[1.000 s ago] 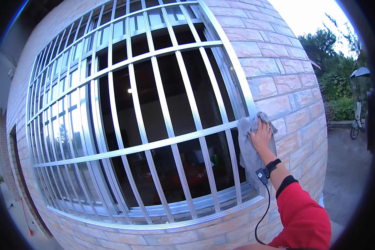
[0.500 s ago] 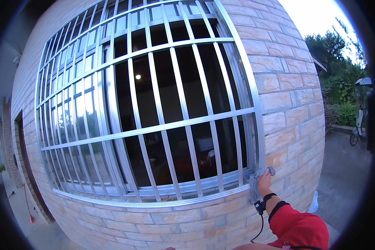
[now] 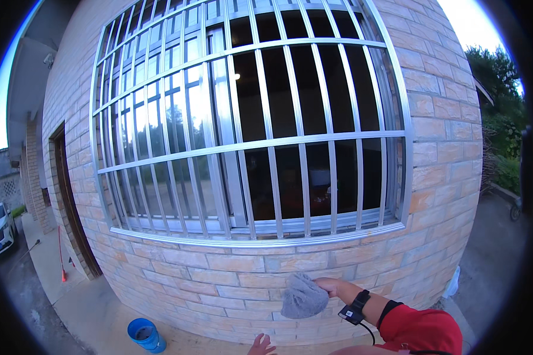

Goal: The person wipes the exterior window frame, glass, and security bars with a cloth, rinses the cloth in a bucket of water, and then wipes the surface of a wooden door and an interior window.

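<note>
Evidently, right fingers pinch the grey cloth by its right edge, left fingers loosely apart.

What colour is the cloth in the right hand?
Grey; the cloth shows best in the head view.

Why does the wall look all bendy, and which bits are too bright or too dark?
In the head view, the fisheye lens curves the brick wall; there too, the sky is washed-out white and the window pane mirrors brightness; the same view shows the room nearly black.
</note>
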A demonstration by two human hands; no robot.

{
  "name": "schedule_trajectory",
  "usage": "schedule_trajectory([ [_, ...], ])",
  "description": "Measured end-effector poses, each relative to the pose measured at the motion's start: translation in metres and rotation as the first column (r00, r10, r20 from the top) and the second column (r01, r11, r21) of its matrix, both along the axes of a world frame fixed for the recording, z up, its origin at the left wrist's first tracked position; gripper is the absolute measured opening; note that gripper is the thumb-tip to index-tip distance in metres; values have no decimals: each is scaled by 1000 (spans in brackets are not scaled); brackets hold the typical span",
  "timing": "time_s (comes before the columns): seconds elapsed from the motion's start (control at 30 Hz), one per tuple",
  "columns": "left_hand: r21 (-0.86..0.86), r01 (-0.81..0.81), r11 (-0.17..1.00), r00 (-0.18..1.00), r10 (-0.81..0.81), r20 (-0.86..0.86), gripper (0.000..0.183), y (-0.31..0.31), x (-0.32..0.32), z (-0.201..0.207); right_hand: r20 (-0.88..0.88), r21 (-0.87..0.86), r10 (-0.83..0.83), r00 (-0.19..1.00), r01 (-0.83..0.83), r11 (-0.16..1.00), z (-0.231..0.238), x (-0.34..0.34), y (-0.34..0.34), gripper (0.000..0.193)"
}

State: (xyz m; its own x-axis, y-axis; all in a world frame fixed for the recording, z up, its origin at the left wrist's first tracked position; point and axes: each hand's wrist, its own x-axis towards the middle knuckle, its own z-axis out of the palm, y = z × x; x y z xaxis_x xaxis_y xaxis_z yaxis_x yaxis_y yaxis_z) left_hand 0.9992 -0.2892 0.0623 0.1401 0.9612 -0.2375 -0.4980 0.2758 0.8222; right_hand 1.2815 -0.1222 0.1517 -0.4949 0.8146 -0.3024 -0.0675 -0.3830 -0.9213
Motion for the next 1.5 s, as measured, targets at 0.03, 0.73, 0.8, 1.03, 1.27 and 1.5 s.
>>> schedule_trajectory([
  [0.03, -118, -23, 993, 999, 27, 33, 40, 10, 1, -1, 58, 41, 149, 987, -151, 988, 1, -38, -9, 34],
  [0.73, 95, -198, 976, 939, 217, -267, 40, -2, -117, 26, 231, 715, -162, 959, -55, 697, 8, -248, -1, 32],
  [0.8, 51, -205, 978, 952, 211, -224, 38, 3, -138, 17, 41, 836, -327, 944, 147, 528, 62, -243, 56, 32],
  [1.03, -75, -500, 863, 864, 490, -118, 22, 16, -187, -2, -459, 816, -409, 788, 192, -545, 297, -283, 168, 32],
  [1.27, -274, -753, 598, 633, 772, -57, 19, 6, -202, -14, -404, 915, -721, 563, 237, -328, 281, -379, 290, 61],
  [1.5, -422, -771, 477, 552, 831, -69, 18, -13, -238, -57, 130, 984, -806, 577, 23, 175, 90, -375, 277, 69],
])
